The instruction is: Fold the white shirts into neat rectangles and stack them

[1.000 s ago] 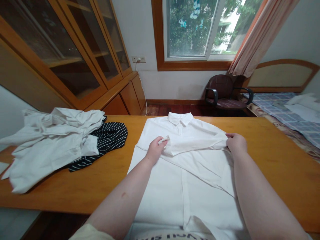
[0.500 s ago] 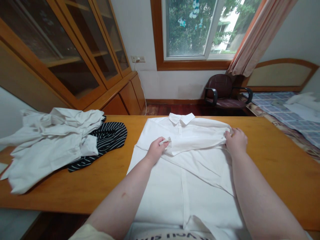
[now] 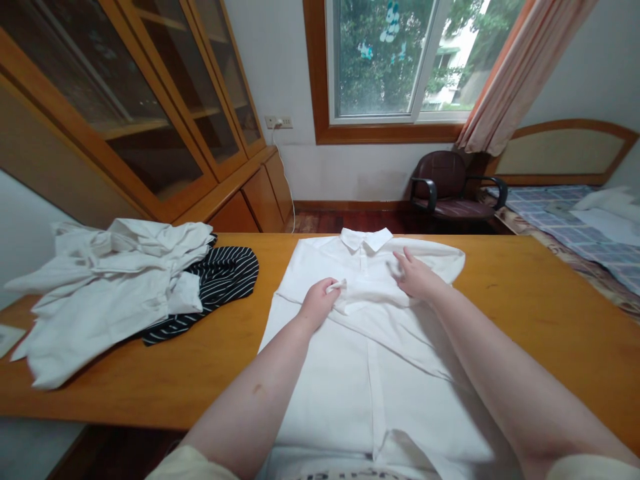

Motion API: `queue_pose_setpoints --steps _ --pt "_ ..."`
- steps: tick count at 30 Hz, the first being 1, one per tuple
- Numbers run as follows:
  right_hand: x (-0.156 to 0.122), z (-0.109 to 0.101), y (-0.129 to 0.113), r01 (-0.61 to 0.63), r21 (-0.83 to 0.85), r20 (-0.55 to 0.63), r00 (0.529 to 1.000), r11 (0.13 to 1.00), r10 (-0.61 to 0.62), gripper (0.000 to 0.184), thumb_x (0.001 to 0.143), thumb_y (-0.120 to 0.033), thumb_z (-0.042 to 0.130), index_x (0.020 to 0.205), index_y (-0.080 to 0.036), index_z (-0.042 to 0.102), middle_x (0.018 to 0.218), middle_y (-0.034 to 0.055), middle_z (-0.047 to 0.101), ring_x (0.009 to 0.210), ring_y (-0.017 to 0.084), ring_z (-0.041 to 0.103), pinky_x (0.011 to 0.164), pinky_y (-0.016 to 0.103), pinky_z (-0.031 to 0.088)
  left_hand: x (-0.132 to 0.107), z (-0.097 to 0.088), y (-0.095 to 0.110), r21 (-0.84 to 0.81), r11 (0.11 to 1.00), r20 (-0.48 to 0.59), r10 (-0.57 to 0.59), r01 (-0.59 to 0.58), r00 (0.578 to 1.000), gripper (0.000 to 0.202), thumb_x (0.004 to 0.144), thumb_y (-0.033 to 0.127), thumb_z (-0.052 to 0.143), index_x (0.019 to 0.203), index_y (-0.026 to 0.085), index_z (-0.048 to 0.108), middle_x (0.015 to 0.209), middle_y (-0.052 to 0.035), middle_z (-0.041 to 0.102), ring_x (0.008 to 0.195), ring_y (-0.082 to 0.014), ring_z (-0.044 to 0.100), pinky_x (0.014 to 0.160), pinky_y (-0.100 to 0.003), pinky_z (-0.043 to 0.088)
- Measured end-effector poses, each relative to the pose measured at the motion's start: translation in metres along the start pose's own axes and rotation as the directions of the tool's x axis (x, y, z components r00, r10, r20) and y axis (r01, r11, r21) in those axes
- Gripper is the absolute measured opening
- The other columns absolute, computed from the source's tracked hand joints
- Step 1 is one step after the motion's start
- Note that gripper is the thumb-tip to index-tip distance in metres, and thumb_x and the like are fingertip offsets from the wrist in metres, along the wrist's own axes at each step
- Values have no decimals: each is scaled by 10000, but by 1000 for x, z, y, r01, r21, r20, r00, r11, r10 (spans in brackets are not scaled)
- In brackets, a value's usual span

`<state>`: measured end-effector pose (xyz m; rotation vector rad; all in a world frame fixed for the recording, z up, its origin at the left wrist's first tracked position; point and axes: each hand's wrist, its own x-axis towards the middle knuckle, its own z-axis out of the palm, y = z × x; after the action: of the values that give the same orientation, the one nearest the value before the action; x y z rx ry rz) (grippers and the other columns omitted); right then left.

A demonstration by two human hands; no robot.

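Observation:
A white collared shirt [image 3: 330,393] lies spread on the wooden table, its collar at the far edge. One sleeve is folded across the chest from the right. My left hand [image 3: 320,305] pinches that sleeve's cuff near the shirt's middle. Over the sleeve, right of the collar, my right hand [image 3: 417,275] hovers or rests with its fingers apart and nothing held; whether it touches the cloth I cannot tell. The shirt's lower hem is partly hidden at the bottom of the view.
Crumpled white clothes [image 3: 105,280] lie on a black striped garment [image 3: 230,270] at the table's left. The wooden table [image 3: 540,320] extends right. Beyond it stand a glass-door cabinet [image 3: 215,167], an armchair [image 3: 443,183] and a bed [image 3: 575,213].
My right hand has let go of the sleeve's outer fold at the right and moved left to the chest, fingers spread. My left hand stays on the cuff.

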<state>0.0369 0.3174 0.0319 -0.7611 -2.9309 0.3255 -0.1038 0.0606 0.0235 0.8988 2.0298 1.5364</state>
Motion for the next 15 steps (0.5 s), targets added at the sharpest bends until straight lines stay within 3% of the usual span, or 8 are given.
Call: queue_pose_setpoints --steps 3,6,11,13,15 --pt "26 0 -1 -96 -50 137 985 994 103 901 717 -400 644 1484 -217 208 1556 165 97 1355 394 270 988 599 335 0 0 -3 14 1000 3 19 -19 1000 130 732 276 528 756 187 620 646 33 522 610 -119 460 550 -205 335" --pt "46 0 7 -129 -50 200 970 990 137 850 780 -571 535 1482 -211 219 1541 152 184 1387 385 191 1008 673 236 1 -1 -5 14 1000 14 15 -15 1000 132 739 280 526 770 189 618 637 39 513 595 -117 450 544 -208 330" --pt "61 1 20 -69 -15 171 983 997 71 651 846 -534 472 1410 -222 379 1511 143 283 1375 332 248 1060 613 195 2 -2 -4 14 1000 -6 5 -5 1000 129 729 279 536 766 189 621 646 40 532 591 -118 457 557 -212 341" --pt "64 -1 14 -68 -63 146 986 996 76 576 836 -491 504 1339 -211 470 1479 154 341 1346 348 298 1053 620 190 2 -2 -3 17 1000 -12 -1 1 1000 132 729 284 537 767 191 623 647 41 537 587 -118 459 561 -214 347" --pt "66 -3 -1 -37 -108 43 998 993 41 516 819 -428 543 1271 -180 526 1443 175 385 1301 362 357 1050 600 209 3 -2 -3 22 1000 -15 0 0 1000 132 731 285 537 765 190 622 650 39 541 590 -120 465 564 -217 352"
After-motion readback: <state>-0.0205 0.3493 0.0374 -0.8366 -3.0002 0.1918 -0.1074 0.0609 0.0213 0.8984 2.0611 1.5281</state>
